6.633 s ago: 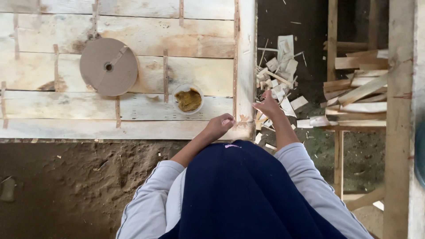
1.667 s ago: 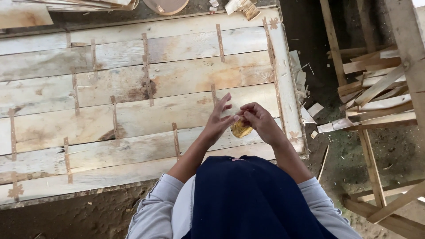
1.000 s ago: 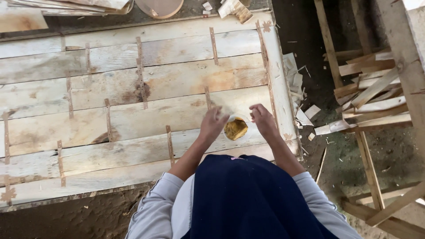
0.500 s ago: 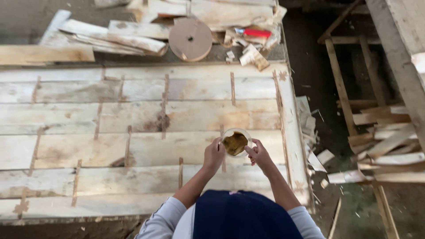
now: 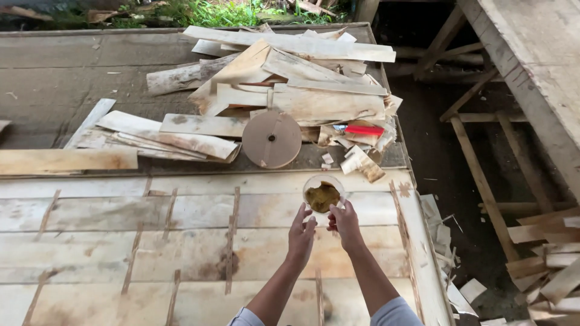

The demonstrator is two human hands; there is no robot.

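Small clear cup (image 5: 323, 194) holding a yellow-brown paste, standing on the pale veneer sheet (image 5: 181, 241) near that sheet's far right edge. Left hand (image 5: 300, 232): just on the near side of the cup, fingers loosely spread, fingertips at its base; whether they touch it cannot be told. Right hand (image 5: 345, 223): just beside the cup on its near right, fingers curled against its wall. Round brown tape roll (image 5: 271, 139): beyond the cup, lying flat. Heap of wood offcuts (image 5: 290, 78): beyond the cup, behind the roll. Red-handled tool (image 5: 362, 130): beyond the cup to its right, at the heap's edge.
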